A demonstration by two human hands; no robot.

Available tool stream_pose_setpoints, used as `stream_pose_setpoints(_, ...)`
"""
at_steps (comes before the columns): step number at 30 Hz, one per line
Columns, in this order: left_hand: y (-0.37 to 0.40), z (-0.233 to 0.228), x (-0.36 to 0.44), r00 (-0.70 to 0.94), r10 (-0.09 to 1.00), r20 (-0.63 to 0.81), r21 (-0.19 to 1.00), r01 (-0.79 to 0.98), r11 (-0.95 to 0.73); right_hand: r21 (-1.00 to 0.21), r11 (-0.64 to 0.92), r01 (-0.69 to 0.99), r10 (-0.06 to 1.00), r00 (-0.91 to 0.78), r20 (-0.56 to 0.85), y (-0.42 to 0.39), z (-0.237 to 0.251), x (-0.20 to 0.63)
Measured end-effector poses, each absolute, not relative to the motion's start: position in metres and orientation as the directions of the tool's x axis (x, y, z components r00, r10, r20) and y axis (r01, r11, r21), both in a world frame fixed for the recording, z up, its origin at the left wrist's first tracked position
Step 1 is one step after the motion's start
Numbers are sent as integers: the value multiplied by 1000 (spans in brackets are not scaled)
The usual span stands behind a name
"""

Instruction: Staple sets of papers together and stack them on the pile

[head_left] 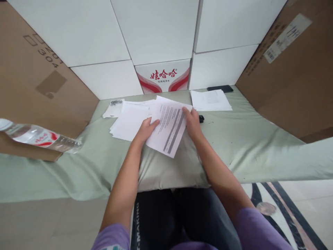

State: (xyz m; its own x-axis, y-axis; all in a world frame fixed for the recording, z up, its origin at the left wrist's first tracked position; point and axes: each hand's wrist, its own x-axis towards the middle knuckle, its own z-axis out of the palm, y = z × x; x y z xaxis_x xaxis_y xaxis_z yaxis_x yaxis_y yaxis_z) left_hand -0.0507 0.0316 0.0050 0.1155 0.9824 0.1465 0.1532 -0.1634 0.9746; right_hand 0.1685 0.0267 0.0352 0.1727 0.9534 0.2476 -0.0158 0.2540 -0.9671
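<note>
Between my two hands is a printed sheet of paper [166, 125] with lines of text and dark bands, tilted above the table; whether it is one sheet or several I cannot tell. My left hand [147, 131] grips its left edge, thumb on top. On the right edge, my right hand [191, 121] pinches the paper with the thumb over the print. A pile of white sheets [130, 119] lies to the left, partly under the held paper. Just beyond my right hand a small black object [201, 119], perhaps a stapler, is mostly hidden.
Another stack of papers [210, 100] lies at the back right, beside a black phone [220, 88]. A small clear packet [114, 107] is at the back left. A water bottle [41, 136] lies at far left. Cardboard boxes [39, 80] and white cartons [161, 31] enclose the green-covered table [234, 139].
</note>
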Motion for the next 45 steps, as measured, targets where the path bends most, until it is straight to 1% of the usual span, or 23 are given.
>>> stream_pose_setpoints(2, 30, 4, -50, 223, 974, 36, 983, 170, -75, -997, 82, 12, 992, 97, 83, 27, 40, 189)
stream_pose_setpoints(4, 28, 3, -49, 334, 941, -45, 977, 209, -27, -991, -36, 127, 996, -80, -47, 22, 40, 209)
stream_pose_setpoints(6, 24, 5, -47, 418, 900, -123, 960, 280, 1, -962, -58, 266, 965, -233, -123, 13, 36, 226)
stream_pose_setpoints(8, 20, 7, -45, 468, 851, -237, 931, 360, 61, -923, -79, 375, 930, -305, -203, 3, 27, 238)
stream_pose_setpoints(10, 17, 10, -43, 500, 790, -356, 894, 429, 132, -886, -102, 453, 918, -300, -259, -5, 18, 244)
stream_pose_setpoints(12, 15, 13, -41, 523, 740, -423, 865, 475, 159, -851, -107, 515, 936, -237, -261, -10, 12, 246)
stream_pose_setpoints(15, 15, 13, -39, 505, 736, -452, 840, 519, 160, -813, -140, 565, 959, -126, -253, -12, 9, 244)
stream_pose_setpoints(18, 16, 11, -37, 473, 754, -456, 826, 540, 161, -800, -188, 570, 956, -81, -283, -10, 9, 244)
stream_pose_setpoints(23, 19, 9, -36, 528, 725, -442, 838, 530, 125, -792, -188, 581, 970, -17, -242, -6, 2, 253)
stream_pose_setpoints(26, 19, 9, -35, 535, 730, -425, 848, 517, 114, -730, -185, 658, 975, 30, -221, -8, 1, 257)
stream_pose_setpoints(28, 18, 9, -34, 524, 737, -427, 848, 515, 126, -616, -179, 767, 982, 104, -155, -13, 7, 256)
stream_pose_setpoints(31, 18, 8, -33, 501, 745, -441, 844, 514, 154, -386, -238, 891, 969, 243, -38, -21, 28, 250)
stream_pose_setpoints(32, 18, 7, -33, 497, 748, -439, 843, 516, 152, -339, -256, 905, 963, 268, -11, -21, 38, 247)
stream_pose_setpoints(33, 19, 7, -33, 497, 751, -435, 842, 520, 144, -320, -252, 913, 962, 272, 19, -19, 47, 242)
stream_pose_setpoints(36, 20, 5, -34, 508, 756, -412, 842, 529, 103, -354, -113, 928, 975, 172, 140, 4, 70, 223)
stream_pose_setpoints(37, 21, 5, -34, 509, 758, -408, 843, 530, 98, -368, -61, 928, 977, 131, 169, 17, 73, 216)
stream_pose_setpoints(39, 21, 5, -33, 503, 762, -408, 843, 528, 103, -383, -11, 924, 973, 98, 209, 48, 73, 201)
stream_pose_setpoints(41, 20, 5, -32, 489, 764, -420, 843, 522, 129, -393, -4, 920, 970, 99, 222, 78, 63, 190)
stream_pose_setpoints(45, 18, 7, -31, 485, 743, -462, 838, 513, 185, -418, -37, 908, 977, 122, 177, 114, 36, 179)
